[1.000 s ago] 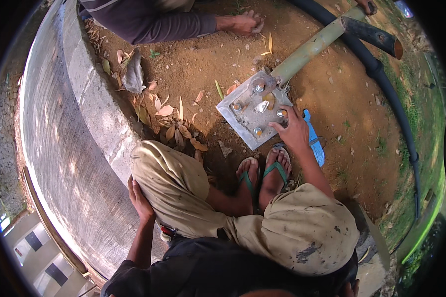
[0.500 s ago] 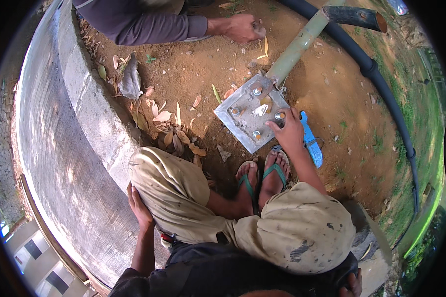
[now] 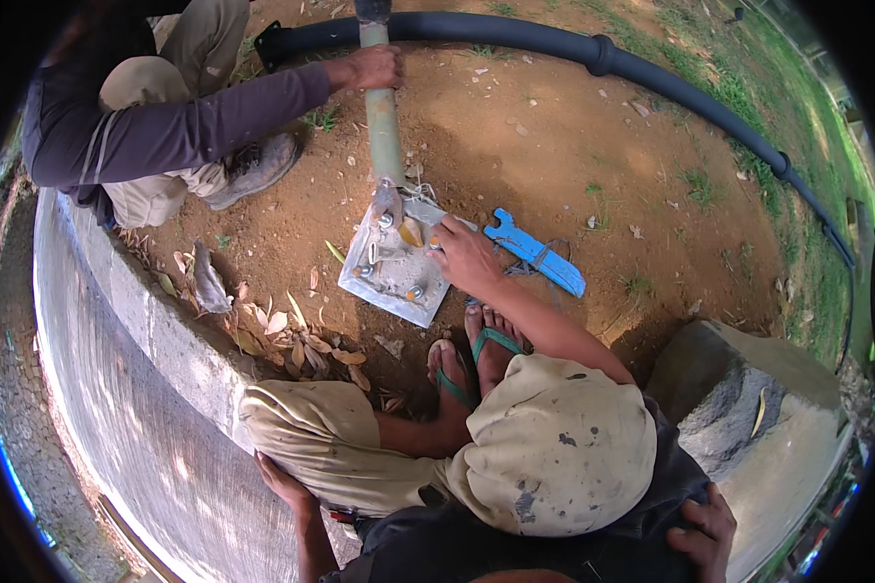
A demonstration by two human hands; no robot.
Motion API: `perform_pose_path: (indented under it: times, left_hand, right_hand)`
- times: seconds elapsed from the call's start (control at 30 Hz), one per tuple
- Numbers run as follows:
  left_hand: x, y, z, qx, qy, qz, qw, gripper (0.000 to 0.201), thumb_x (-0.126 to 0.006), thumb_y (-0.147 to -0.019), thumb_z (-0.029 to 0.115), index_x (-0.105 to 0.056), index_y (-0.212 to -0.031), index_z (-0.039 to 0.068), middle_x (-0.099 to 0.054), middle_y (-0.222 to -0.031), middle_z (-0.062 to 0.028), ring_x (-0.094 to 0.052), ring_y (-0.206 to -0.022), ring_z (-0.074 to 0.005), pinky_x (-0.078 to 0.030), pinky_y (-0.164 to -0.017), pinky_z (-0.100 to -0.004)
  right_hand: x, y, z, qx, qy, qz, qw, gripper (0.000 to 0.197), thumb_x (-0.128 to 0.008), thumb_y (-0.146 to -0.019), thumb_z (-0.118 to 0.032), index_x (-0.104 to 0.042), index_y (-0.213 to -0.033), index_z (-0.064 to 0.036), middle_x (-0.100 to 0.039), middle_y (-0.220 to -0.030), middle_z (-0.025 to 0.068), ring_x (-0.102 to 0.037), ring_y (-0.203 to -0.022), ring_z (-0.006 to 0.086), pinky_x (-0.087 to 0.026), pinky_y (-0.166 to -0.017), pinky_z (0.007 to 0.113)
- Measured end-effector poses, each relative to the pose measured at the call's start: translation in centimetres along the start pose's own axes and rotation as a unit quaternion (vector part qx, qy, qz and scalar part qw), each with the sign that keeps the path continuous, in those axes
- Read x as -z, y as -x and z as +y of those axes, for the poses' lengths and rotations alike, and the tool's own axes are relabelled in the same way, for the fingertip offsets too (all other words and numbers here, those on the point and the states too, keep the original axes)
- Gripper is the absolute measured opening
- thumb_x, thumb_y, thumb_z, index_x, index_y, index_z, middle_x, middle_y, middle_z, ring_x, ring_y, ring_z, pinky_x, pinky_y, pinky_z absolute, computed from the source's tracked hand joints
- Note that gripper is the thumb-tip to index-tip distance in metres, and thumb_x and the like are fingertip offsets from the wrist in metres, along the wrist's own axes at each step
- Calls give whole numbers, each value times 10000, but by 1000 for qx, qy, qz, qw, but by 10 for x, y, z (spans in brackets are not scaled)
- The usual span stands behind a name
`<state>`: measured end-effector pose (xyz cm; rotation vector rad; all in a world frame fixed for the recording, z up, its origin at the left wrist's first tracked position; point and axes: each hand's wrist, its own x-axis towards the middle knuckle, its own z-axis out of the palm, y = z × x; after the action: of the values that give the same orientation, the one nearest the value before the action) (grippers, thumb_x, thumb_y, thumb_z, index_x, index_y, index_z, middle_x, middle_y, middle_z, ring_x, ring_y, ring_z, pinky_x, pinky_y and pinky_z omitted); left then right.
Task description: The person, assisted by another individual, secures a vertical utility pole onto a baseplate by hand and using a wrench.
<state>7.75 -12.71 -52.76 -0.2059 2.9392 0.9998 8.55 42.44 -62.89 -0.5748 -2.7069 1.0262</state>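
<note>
A: Brown earth (image 3: 564, 126) across the middle of the frame, rough concrete (image 3: 156, 389) curving down the left, a black pipe (image 3: 476, 27) arching across the top and right. And the work itself?

B: Just left of centre: a pale metal plate (image 3: 384, 294), set cornerwise, with the foot of a green pole (image 3: 383, 136) at its top corner and a co-worker's hand (image 3: 374, 68) wrapped around that pole near the upper edge.

A: Judging progress?

B: Partly along, probably. Upper bolt (image 3: 386, 221), left bolt (image 3: 363, 271) and lower bolt (image 3: 414, 292) in plain sight, apparently with nuts (image 3: 386, 224) already on. Remaining, by the look of things: the right-hand bolt (image 3: 435, 242), mostly hidden under the right hand (image 3: 465, 259). Tight or loose? Impossible to tell.

A: And the hands?

B: Right one, near the centre: narrow, thumb and fingers curled around the right-hand bolt. Left hand (image 3: 284, 483), lower left: resting by the trouser leg (image 3: 311, 413), fingers partly hidden, so can't tell how open.

A: Anything unused?

B: A blue tool (image 3: 557, 267), right of the plate, apart from both hands.
</note>
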Motion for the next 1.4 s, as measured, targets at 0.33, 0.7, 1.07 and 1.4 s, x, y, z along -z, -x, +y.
perform_pose_path:
  times: [0.33, 0.7, 1.07, 1.4]
  left_hand:
    - [-13, 6, 2, 42, 59, 17, 997, 553, -337, -1125, 320, -490, -1441, -107, -532, -1451, -266, -508, -1328, -340, -360, -1155, -430]
    - [10, 8, 25, 106, 29, 55, 992, 567, -437, -1093, 421, -494, -1479, 9, -615, -1361, -329, -564, -1323, -471, -425, -1121, -468]
    - [-4, 1, -29, 108, 46, 71, 991, 632, -299, -1130, 374, -407, -1551, -84, -436, -1579, -303, -426, -1468, -391, -305, -1238, -461]
    - [-31, -27, -17, 43, 7, 13, 999, 660, -309, -1121, 409, -405, -1555, -79, -399, -1610, -287, -395, -1487, -396, -289, -1247, -472]
  right_hand:
    - [5, -12, -7, -22, 16, 12, 1000, 468, -852, -813, -311, -644, -1121, -27, -612, -1128, 154, -648, -1068, 378, -549, -842, 485]
    - [-27, 3, -21, 62, -30, -15, 998, 344, -805, -788, -17, -606, -1068, -14, -595, -1079, 181, -617, -1032, 436, -485, -864, 517]
    - [-26, -38, 2, -8, 105, 16, 994, 408, -763, -885, -363, -612, -984, 3, -677, -946, 234, -698, -809, 422, -577, -734, 517]
    - [-3, -10, 9, -22, 58, 31, 998, 358, -749, -881, -274, -605, -1055, 3, -653, -1016, 205, -704, -861, 401, -583, -739, 509]
